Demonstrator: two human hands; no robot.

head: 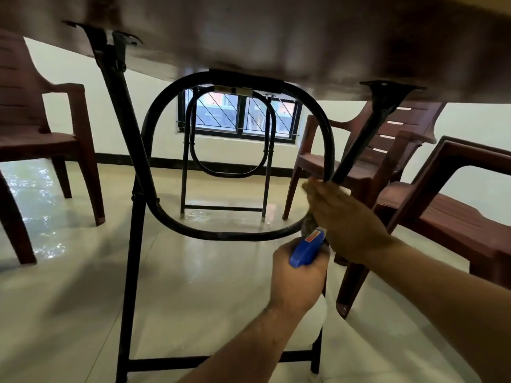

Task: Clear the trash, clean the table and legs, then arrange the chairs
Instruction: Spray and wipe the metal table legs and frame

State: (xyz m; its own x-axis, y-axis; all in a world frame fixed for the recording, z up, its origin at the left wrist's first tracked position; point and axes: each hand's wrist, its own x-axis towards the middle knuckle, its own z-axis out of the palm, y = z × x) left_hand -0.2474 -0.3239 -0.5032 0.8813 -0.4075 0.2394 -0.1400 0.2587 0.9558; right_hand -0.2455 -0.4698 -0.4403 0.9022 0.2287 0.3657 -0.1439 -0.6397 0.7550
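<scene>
Low view from beneath the table [276, 37], apparently partway through the leg-cleaning step. Right hand [345, 217] curled round a cloth [307, 223], pressing it against the lower right bend of the black metal loop [148, 125] on the near leg frame. Left hand [298, 277] just below, gripping a blue bottle [305, 250] with a red label, top end tilted up toward the cloth; nozzle and trigger hidden, so no telling about any spraying.

For a good job here:

- Fold the cloth right round the tube, not merely against its near face.
- Slide along the curve in one direction, up the right side toward the slanted strut [359, 139] crossing there.
- Work into that crossing, likely a dust trap.
- Wet the cloth rather than the metal, to spare drips on the glossy floor [193, 299].
- Hold the bottle clear of the tube while wiping.

Next by this judgement: the left half of the loop, the uprights, the low crossbar [166, 364], then the far leg frame [224, 172]. Brown plastic chairs [41, 139] standing left and right, back from the table, not yet arranged.
</scene>
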